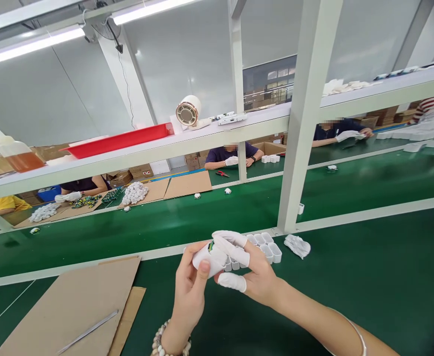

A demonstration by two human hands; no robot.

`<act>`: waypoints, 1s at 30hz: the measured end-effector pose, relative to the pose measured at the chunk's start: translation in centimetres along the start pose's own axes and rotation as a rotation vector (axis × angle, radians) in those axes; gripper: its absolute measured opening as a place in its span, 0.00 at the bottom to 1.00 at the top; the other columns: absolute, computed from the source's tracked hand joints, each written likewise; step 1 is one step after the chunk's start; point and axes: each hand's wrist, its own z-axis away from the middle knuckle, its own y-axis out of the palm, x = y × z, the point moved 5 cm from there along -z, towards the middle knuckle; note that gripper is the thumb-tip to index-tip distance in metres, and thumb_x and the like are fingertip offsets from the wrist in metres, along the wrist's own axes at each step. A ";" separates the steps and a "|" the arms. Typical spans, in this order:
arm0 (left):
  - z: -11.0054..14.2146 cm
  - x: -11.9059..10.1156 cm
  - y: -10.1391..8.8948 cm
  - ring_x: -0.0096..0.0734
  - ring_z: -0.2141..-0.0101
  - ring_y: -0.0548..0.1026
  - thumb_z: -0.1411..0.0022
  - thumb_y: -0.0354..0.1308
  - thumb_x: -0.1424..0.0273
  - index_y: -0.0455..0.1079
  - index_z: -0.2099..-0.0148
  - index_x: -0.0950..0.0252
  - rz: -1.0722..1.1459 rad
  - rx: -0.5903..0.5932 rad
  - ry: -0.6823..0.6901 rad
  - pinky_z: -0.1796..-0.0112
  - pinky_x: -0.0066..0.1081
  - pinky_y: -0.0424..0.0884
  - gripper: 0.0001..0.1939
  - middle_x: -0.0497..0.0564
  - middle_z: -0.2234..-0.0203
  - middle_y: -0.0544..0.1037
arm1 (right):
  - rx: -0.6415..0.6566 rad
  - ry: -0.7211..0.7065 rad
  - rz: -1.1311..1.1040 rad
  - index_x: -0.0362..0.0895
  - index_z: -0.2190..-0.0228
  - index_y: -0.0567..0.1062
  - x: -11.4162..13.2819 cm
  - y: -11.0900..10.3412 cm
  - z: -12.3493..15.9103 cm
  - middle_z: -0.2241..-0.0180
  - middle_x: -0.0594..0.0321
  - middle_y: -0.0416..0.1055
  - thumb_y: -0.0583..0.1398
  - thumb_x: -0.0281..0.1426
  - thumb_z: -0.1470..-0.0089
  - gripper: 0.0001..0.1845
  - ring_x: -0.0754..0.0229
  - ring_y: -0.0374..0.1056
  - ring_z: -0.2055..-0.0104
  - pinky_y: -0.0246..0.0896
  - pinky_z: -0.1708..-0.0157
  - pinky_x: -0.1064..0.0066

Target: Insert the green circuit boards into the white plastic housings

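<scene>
Above the green table, my left hand [189, 291] is wrapped round a white plastic housing [201, 261], thumb on its near side. At the housing's right end a bit of green circuit board [211, 246] shows beside a white part that my fingers partly cover. My right hand [256, 272], with white finger cots on thumb and fingers, closes on that end. Just behind my hands stand several open white housings [275, 252] in rows, partly hidden by the right hand. Right of them lies a crumpled white glove or cloth [297, 246].
Cardboard sheets [79, 301] with metal tweezers [89, 332] lie at left. Beyond the table's pale rail runs a green conveyor belt [157, 217] carrying small white parts. A post [306, 123] rises ahead, joined to a shelf with a red tray [120, 141]. Co-workers sit across the belt.
</scene>
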 end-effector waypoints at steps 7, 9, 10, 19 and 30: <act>-0.2 0.2 0.2 0.35 0.62 0.72 0.36 0.55 0.58 0.66 0.49 0.62 0.051 -0.007 -0.051 0.67 0.28 0.73 0.18 0.56 0.57 0.73 | -0.005 0.045 -0.019 0.49 0.42 0.65 -0.6 1.0 0.8 0.46 0.49 0.64 0.62 0.42 0.44 0.31 0.50 0.68 0.49 0.68 0.51 0.60; -0.2 0.3 0.3 0.34 0.63 0.72 0.35 0.54 0.58 0.66 0.49 0.62 0.068 0.010 -0.056 0.67 0.28 0.72 0.17 0.55 0.57 0.73 | 0.002 0.039 -0.015 0.49 0.41 0.64 -0.4 1.1 0.7 0.46 0.48 0.63 0.62 0.42 0.44 0.31 0.51 0.68 0.49 0.68 0.51 0.60; -0.2 0.3 0.3 0.33 0.64 0.72 0.35 0.54 0.58 0.66 0.49 0.61 0.076 0.016 -0.056 0.67 0.28 0.72 0.17 0.54 0.58 0.73 | 0.003 0.034 -0.011 0.49 0.41 0.64 -0.4 1.2 0.7 0.46 0.48 0.62 0.62 0.41 0.44 0.31 0.51 0.68 0.49 0.68 0.51 0.60; -0.7 1.1 -0.1 0.30 0.66 0.72 0.38 0.57 0.56 0.69 0.52 0.60 0.186 0.063 -0.070 0.69 0.25 0.71 0.17 0.52 0.61 0.73 | 0.092 0.109 -0.120 0.50 0.45 0.69 0.3 1.0 0.5 0.45 0.51 0.58 0.60 0.37 0.42 0.23 0.52 0.64 0.47 0.64 0.48 0.59; -0.7 1.1 0.6 0.23 0.75 0.71 0.37 0.55 0.55 0.69 0.51 0.60 0.345 0.246 0.084 0.75 0.21 0.69 0.18 0.50 0.66 0.73 | 0.077 0.079 -0.120 0.48 0.44 0.66 2.4 0.0 0.7 0.45 0.51 0.56 0.62 0.37 0.45 0.28 0.48 0.61 0.44 0.63 0.46 0.59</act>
